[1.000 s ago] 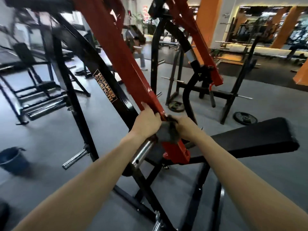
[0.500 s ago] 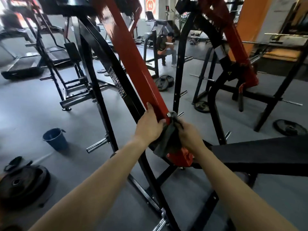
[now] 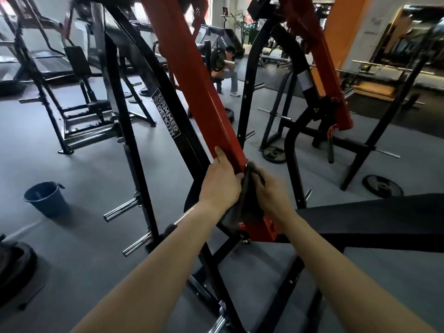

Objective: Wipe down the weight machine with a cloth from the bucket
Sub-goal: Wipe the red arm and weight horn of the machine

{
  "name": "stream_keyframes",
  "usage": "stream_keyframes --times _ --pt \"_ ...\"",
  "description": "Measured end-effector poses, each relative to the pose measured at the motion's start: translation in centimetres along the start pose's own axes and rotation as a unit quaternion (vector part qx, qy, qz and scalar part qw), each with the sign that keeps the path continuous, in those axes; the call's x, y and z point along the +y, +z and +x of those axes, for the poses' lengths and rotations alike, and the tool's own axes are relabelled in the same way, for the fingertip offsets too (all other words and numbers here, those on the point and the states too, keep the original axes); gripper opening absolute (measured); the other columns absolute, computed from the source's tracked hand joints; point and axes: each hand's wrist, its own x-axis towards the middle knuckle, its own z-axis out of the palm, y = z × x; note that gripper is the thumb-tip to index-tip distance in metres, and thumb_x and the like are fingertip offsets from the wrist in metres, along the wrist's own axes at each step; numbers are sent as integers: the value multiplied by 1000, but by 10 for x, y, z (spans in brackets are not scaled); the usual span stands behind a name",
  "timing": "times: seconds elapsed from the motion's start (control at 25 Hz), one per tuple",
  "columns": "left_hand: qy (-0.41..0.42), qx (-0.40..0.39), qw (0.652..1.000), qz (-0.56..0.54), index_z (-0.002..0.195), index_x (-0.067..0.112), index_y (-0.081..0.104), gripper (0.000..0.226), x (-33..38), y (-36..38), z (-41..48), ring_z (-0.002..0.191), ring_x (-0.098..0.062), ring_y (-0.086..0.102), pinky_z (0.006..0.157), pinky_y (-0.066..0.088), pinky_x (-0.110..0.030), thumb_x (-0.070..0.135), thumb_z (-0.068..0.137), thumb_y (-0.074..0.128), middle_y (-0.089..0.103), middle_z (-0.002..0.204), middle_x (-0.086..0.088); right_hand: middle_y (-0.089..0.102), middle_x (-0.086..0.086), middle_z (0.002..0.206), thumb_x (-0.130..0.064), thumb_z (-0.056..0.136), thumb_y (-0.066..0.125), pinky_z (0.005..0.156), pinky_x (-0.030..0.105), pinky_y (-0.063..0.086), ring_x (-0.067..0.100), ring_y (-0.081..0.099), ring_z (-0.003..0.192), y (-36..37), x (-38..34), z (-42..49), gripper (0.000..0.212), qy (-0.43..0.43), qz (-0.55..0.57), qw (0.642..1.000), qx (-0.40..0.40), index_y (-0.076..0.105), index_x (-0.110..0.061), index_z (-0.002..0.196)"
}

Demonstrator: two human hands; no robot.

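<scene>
cloth sits between the hands (on red arm).

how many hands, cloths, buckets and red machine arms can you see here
hands: 2
cloth: 1
bucket: 1
red arms: 2
total: 6

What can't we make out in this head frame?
1. Bucket contents: head view, near wall and angle hide the inside.
2. Red arm top: head view, cut off by the upper edge.
3. Red arm under the cloth: head view, covered by cloth, left hand and right hand.
4. Weight plate: head view, cut by the left edge.
</scene>
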Motion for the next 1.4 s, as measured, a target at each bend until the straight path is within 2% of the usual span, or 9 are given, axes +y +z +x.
stream_keyframes --times 0.12,0.2,0.32,0.48,0.64,0.96,1.16,1.28,1.4 --pt "-3 14 1000 9 162 4 0 88 1 1 -3 137 -31 46 110 42 -39 23 100 60 43 153 -16 62 -9 135 -30 111 39 97 22 45 9 57 123 7 -29 17 42 -16 59 998 -19 47 -29 152" --pt "-3 16 1000 11 162 4 1 86 2 1 -4 137 -32 45 108 42 -38 15 99 58 41 155 -16 51 -7 152 -29 110 39 113 26 38 7 48 137 17 -45 36 49 -58 109 992 -13 35 -32 159" --pt "2 20 1000 8 162 5 1 86 1 2 -4 137 -32 45 108 43 -40 13 98 56 39 155 -15 52 -3 152 -29 110 43 111 29 45 10 54 133 26 -26 36 49 -114 71 991 -1 36 -33 158" --pt "-7 7 1000 1 163 8 1 85 3 0 -5 139 -30 42 109 40 -38 21 99 56 37 157 -13 41 -3 161 -18 108 48 106 10 39 14 51 136 24 17 2 53 -162 8 986 26 38 -34 157" --pt "-22 18 1000 9 160 11 17 73 11 -3 -9 131 -27 50 98 42 -29 20 95 50 47 149 -10 42 5 159 -32 109 45 96 43 53 26 59 124 29 0 32 61 -178 -42 983 6 19 -25 164" --pt "52 91 946 308 128 6 50 31 24 31 -37 97 -27 62 85 54 -37 25 104 45 59 114 -12 51 0 151 -50 105 29 92 43 58 18 62 122 17 43 -10 58 -153 70 985 -40 19 -34 160" --pt "-14 74 925 371 153 2 32 60 28 66 -57 151 -38 28 124 25 -49 31 103 47 34 159 -22 61 5 134 -35 104 45 85 37 60 20 66 108 10 94 -49 61 -169 6 985 -28 25 -18 159" --pt "-17 43 931 363 159 2 21 64 31 59 -55 156 -35 13 128 12 -45 26 105 44 20 166 -20 56 11 142 -27 104 52 90 43 58 27 62 118 20 84 -35 69 -174 2 985 -17 16 -14 161" --pt "-16 39 940 339 158 4 25 60 32 51 -50 156 -32 15 129 8 -40 17 103 45 23 166 -18 61 4 132 -35 104 52 89 46 58 22 65 109 23 72 -24 72 -117 95 988 -42 7 -31 160"
